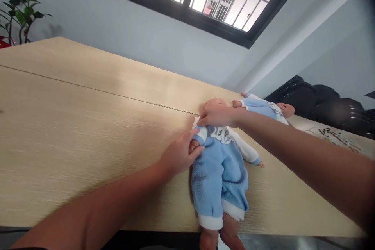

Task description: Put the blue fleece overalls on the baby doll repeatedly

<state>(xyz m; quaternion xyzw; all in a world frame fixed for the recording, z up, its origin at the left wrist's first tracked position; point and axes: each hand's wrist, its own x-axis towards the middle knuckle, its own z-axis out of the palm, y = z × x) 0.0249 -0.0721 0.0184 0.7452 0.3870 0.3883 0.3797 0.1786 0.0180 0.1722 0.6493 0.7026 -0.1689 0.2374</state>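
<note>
A baby doll (218, 164) in a blue and white outfit lies on its back, its feet past the table's near edge. My left hand (180, 152) is closed around the cuff and hand of the doll's arm on the left. Higher up, my right hand (219, 117) pinches the white cloth near that shoulder, just below the doll's head. My right forearm crosses over the doll's upper chest. The doll's other arm, in a white sleeve, stretches out to the right with its small hand showing. My right fingertips are partly hidden.
A second doll (260, 106) in similar clothes lies behind on the right. Shiny black objects (322, 101) line the right wall, near a tangle of cords (336, 137). The wooden table (88, 144) has a seam running across it. A potted plant (23, 13) is at far left.
</note>
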